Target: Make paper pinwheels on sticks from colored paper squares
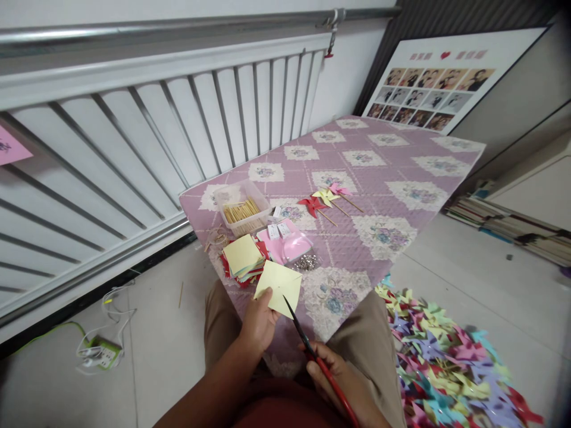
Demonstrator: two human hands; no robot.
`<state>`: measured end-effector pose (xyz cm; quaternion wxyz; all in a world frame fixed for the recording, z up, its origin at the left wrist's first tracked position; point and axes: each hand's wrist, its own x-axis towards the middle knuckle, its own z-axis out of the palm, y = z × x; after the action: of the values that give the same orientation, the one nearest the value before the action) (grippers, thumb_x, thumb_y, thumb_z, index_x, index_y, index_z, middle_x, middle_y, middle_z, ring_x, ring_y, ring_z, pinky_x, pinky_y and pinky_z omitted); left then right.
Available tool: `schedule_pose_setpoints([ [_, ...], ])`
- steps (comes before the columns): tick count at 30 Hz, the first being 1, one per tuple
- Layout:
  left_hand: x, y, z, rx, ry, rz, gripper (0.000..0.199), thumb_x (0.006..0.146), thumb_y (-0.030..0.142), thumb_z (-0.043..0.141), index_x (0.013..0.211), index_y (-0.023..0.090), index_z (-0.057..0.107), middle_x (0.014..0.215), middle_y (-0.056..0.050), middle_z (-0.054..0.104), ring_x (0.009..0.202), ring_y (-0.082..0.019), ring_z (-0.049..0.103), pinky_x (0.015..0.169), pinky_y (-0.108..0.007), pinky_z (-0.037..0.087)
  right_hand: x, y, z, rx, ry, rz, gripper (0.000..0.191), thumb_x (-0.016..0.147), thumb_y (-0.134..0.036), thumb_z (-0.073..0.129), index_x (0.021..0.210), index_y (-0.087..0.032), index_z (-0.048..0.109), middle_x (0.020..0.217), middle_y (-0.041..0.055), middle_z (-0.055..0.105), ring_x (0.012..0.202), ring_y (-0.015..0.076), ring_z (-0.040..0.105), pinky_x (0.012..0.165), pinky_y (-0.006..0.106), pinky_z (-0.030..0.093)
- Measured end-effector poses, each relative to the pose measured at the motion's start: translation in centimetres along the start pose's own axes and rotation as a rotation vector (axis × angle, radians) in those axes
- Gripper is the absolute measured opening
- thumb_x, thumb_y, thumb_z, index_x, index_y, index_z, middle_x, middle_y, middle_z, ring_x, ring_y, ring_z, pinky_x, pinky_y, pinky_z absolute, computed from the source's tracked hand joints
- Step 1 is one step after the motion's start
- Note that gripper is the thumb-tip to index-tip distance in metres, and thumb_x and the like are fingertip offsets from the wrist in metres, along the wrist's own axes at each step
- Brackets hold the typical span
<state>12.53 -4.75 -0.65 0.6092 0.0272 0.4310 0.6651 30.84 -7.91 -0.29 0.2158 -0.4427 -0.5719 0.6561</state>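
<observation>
My left hand pinches the lower left corner of a pale yellow paper square, which has cuts or creases near its corners. In my right hand are red-handled scissors, their dark blades pointing up and left. The blade tips lie against or just over the paper near its middle; I cannot tell whether they touch it. Beside the left hand is a stack of coloured paper squares, yellow on top with red and green below.
On the flowered tablecloth are a plastic box of wooden sticks, a pink packet, silver pins and three finished pinwheels. Many pinwheels cover the floor at right. A power strip lies at left, below the radiator.
</observation>
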Motion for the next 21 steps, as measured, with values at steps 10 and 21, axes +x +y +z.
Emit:
schedule_pose_setpoints([
  [10,-0.3,0.1,0.1,-0.006,0.004,-0.003,0.03,0.079,0.025,0.064,0.109,0.02,0.062,0.116,-0.012,0.068,0.109,-0.026,0.062,0.09,-0.036,0.053,0.0,-1.0,-0.1,-0.048,-0.052,0.041,0.031,0.079,-0.053,0.059,0.084,-0.023,0.068,0.071,0.0013,0.059,0.059,0.0176,0.051,0.058,0.029,0.043],
  [21,-0.4,-0.1,-0.2,-0.01,0.0,0.003,0.027,0.078,0.026,0.066,0.105,0.019,0.064,0.112,-0.01,0.07,0.108,-0.026,0.063,0.092,-0.035,0.052,0.0,-1.0,-0.3,-0.086,-0.052,0.022,0.026,0.078,-0.051,0.06,0.083,-0.026,0.066,0.077,0.0019,0.066,0.069,0.0229,0.061,0.066,0.031,0.05],
])
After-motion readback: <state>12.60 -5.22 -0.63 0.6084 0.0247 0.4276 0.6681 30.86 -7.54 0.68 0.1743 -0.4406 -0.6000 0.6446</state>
